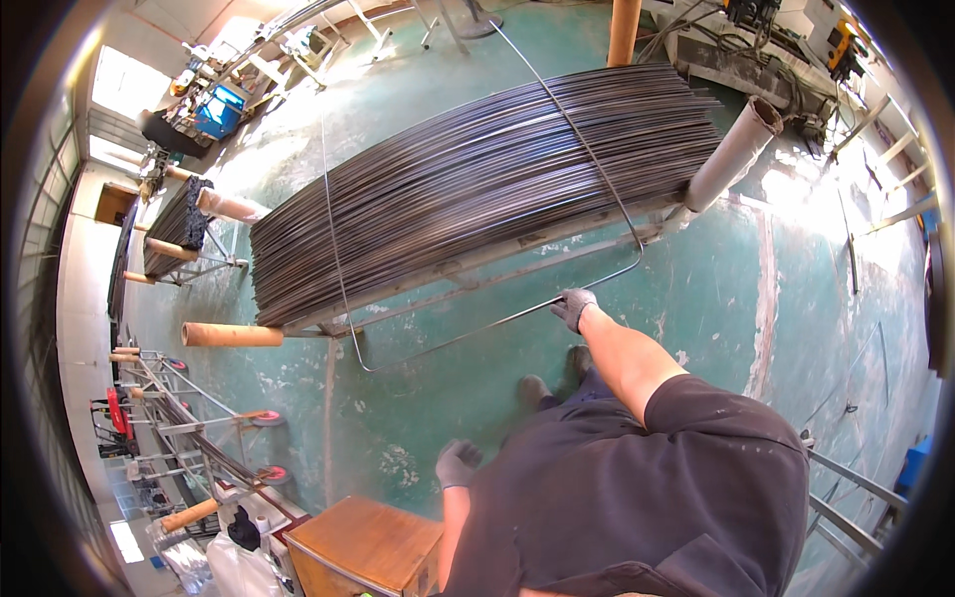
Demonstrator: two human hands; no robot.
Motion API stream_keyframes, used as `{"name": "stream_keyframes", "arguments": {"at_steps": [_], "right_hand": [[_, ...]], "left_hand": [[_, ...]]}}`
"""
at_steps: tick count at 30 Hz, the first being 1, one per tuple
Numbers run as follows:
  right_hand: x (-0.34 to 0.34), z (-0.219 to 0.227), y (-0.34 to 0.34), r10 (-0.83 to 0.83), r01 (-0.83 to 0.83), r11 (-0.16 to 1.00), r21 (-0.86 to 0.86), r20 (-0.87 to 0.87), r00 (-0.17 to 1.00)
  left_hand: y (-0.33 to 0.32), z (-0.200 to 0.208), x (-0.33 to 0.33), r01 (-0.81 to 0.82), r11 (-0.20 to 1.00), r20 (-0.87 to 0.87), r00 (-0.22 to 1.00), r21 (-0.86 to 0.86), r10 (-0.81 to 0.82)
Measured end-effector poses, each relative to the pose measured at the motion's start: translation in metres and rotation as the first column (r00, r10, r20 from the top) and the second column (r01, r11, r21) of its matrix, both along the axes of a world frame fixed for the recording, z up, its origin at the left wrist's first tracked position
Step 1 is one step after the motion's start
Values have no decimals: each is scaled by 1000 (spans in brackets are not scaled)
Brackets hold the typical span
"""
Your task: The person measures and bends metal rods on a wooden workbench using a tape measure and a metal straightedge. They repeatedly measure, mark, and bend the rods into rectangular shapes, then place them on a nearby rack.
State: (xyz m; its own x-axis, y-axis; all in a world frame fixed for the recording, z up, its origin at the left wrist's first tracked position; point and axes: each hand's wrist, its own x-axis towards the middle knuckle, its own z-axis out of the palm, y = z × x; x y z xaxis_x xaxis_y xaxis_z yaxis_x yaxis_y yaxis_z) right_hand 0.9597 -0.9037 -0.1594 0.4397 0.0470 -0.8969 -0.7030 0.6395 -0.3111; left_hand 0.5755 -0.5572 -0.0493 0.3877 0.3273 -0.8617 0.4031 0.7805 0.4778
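My right hand point(574, 309), in a grey glove, is closed round the near side of a long bent metal rod point(477, 329). That thin rod forms a wide U with rounded corners, and its two long legs reach away across a big stack of dark metal rods point(477, 164). My left hand point(458, 464), also gloved in grey, hangs low at my left side with nothing in it. Its fingers look loosely apart, though they are small and somewhat blurred. A brown wooden cabinet point(368, 542) stands closest to it.
The stack rests on a metal rack with upright posts, among them a brown tube point(233, 335) and a plastic-wrapped tube point(734, 154). Wheeled metal carts point(204, 428) stand at the left. Machinery point(741, 60) occupies the far right, above a worn green floor point(686, 298).
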Motion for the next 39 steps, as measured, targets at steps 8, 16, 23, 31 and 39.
{"name": "stream_keyframes", "arguments": {"at_steps": [8, 16, 23, 31, 39], "right_hand": [[-8, 14, 18, 118, -118, 993, -16, 17, 993], [-30, 24, -5, 184, -185, 983, 2, 68, 980], [-71, 35, -66, 215, -198, 960, -197, 68, 974], [-104, -1, -136, 270, -286, 863, -416, -99, 958], [-100, 4, -134, 580, -583, 642, -499, -181, 794]], "left_hand": [[-26, 38, 12, 37, 998, 23, 999, 54, -39], [-3, 31, 37, 232, 973, 36, 972, -2, -232], [-23, 54, 103, 273, 949, -70, 962, 158, -265], [-27, 38, 98, 450, 855, -60, 891, 259, -451], [-61, 38, 82, 523, 832, -129, 853, 186, -507]]}}
